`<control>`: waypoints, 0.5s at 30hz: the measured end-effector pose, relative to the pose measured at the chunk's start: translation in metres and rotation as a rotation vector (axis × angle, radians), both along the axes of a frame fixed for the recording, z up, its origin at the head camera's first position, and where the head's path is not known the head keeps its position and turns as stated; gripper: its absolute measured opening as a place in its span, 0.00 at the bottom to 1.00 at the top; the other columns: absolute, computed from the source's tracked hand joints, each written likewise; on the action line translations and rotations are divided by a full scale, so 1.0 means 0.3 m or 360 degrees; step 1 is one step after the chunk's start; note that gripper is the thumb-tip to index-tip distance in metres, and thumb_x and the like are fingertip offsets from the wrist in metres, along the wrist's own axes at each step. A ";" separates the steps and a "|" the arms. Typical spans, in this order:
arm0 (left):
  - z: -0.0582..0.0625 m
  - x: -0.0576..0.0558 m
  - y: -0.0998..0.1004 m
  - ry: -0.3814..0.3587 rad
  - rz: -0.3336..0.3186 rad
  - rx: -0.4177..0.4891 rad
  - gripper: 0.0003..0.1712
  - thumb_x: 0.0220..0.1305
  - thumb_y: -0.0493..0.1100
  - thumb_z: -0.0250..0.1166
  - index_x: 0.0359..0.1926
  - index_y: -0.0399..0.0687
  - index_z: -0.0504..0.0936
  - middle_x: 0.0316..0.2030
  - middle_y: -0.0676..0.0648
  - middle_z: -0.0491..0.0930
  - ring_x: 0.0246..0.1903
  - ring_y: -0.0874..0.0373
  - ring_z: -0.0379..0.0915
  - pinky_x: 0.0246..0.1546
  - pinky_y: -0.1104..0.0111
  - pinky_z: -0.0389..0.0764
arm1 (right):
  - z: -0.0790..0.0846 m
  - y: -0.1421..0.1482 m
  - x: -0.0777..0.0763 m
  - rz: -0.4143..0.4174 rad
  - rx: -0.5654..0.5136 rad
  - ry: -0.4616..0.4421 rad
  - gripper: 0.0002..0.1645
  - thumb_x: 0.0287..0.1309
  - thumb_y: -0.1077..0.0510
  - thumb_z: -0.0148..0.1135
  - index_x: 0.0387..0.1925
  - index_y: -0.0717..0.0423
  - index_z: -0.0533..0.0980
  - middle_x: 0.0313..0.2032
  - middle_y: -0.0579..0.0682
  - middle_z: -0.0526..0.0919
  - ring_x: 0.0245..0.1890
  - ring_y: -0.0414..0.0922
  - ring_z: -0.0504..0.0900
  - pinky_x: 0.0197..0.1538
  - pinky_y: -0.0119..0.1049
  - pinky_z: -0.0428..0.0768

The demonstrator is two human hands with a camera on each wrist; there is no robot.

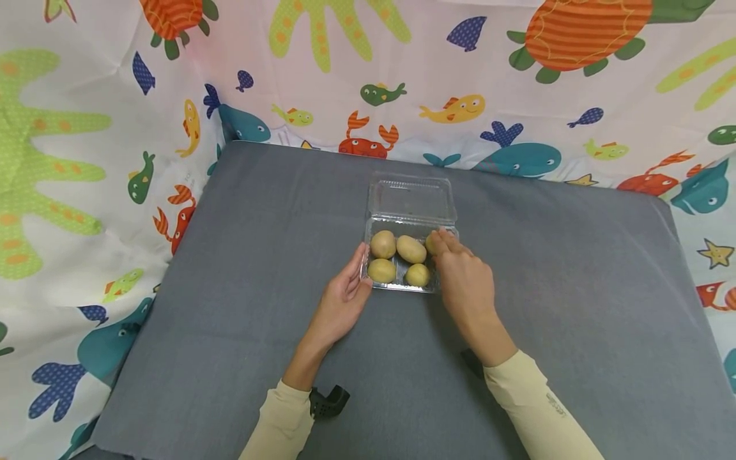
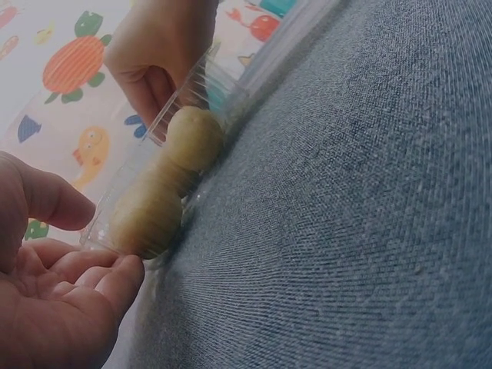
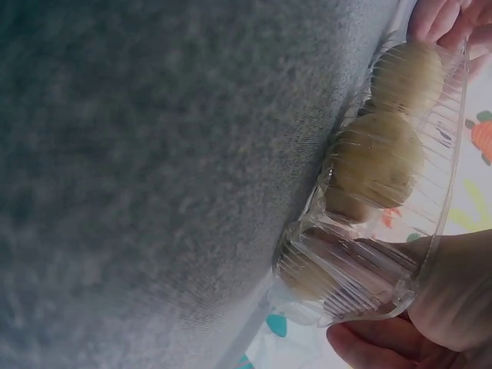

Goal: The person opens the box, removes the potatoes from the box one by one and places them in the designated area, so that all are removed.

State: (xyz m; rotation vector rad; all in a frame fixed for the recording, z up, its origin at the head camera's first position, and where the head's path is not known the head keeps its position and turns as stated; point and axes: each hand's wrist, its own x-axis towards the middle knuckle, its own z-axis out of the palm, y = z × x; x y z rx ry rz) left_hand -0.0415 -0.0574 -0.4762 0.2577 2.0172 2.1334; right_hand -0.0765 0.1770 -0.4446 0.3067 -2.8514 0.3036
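Note:
A clear hinged plastic container point(image 1: 402, 289) lies with its lid point(image 1: 411, 199) folded back on the far side. Several small yellowish potatoes sit inside, among them one at the near left point(image 1: 382, 271) and an oval one at the back middle point(image 1: 411, 249). My left hand point(image 1: 339, 303) grips the left edge, thumb and fingers on either side of the wall in the left wrist view. Over the right end is my right hand point(image 1: 467, 287), its fingers around a potato point(image 1: 430, 244) in the back right corner. That potato is mostly hidden by the fingers.
Grey cloth point(image 1: 276, 223) covers the table. A white sheet point(image 1: 322, 89) printed with sea animals hangs along the back and both sides. A black strap piece point(image 1: 329, 402) sits at the left wrist.

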 end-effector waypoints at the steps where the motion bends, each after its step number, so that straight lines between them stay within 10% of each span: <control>1: 0.000 0.000 0.000 -0.0003 0.0001 -0.0002 0.38 0.82 0.32 0.52 0.85 0.44 0.50 0.83 0.49 0.52 0.80 0.60 0.49 0.74 0.66 0.62 | -0.001 0.002 0.000 0.0005 -0.0002 0.0002 0.29 0.63 0.64 0.74 0.66 0.57 0.81 0.66 0.56 0.81 0.53 0.63 0.87 0.34 0.64 0.86; 10: 0.001 -0.004 0.003 -0.0018 0.0002 0.0000 0.38 0.81 0.32 0.53 0.85 0.46 0.51 0.83 0.51 0.52 0.80 0.61 0.50 0.74 0.68 0.63 | 0.012 0.035 -0.004 0.0039 -0.0196 -0.0048 0.27 0.65 0.62 0.74 0.65 0.55 0.82 0.63 0.54 0.84 0.38 0.67 0.89 0.29 0.64 0.83; 15: 0.000 -0.009 0.001 -0.0018 0.0007 0.0009 0.38 0.81 0.32 0.53 0.85 0.44 0.51 0.83 0.49 0.52 0.80 0.61 0.49 0.75 0.66 0.62 | 0.025 0.057 -0.014 0.0060 -0.0331 -0.0026 0.25 0.61 0.61 0.77 0.60 0.51 0.84 0.45 0.59 0.91 0.16 0.57 0.79 0.20 0.58 0.77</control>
